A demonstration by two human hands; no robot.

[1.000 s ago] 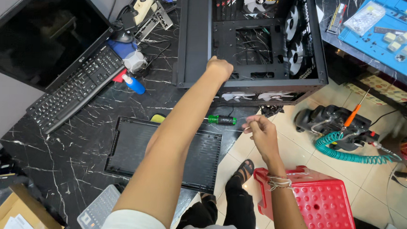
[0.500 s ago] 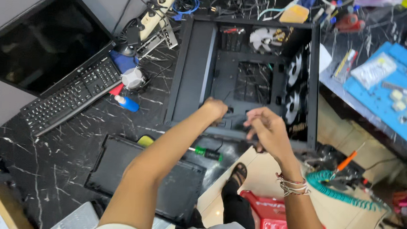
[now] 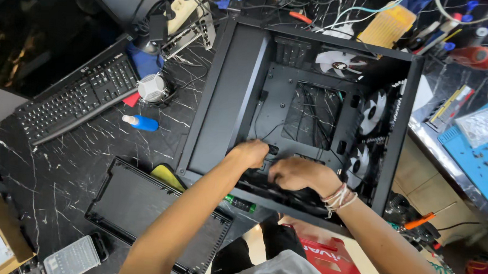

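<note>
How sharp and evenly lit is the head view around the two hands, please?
Head view: left hand and right hand look fairly sharp; the computer case interior is dim; glare streaks the marble table; edges bow slightly.

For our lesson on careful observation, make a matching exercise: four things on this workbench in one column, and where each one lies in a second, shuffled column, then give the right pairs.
Things:
1. keyboard
2. blue bottle
3. white fans
4. removed side panel

Places:
A. inside the computer case, along its far and right walls
B. flat on the table, under the left forearm
C. at the left, in front of the dark monitor
D. lying on its side between the keyboard and the case

Pairs: 1-C, 2-D, 3-A, 4-B
</note>
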